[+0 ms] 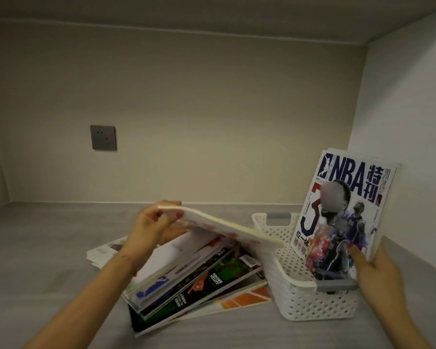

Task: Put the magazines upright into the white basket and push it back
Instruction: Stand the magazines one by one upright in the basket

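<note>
The right hand (378, 270) clamped the upright NBA-covered magazines (342, 217) standing in the white perforated plastic basket (310, 298), at four o'clock on the grey desk (35, 248). The left hand (149, 227) pinched a thin, pale magazine (219, 222), lifted off the fanned pile of glossy magazines (199, 278) at six o'clock. That limp issue could likely buckle against the basket rim, or the standing ones topple if released.

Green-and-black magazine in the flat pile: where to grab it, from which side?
Probably the near-right corner of the green-and-black magazine, coming from the basket side. It lies flat, with the white magazine overlapping its left part and more underneath, so only that edge is exposed; pinch thumb on top, fingers beneath. The left hand is lifting another.
</note>
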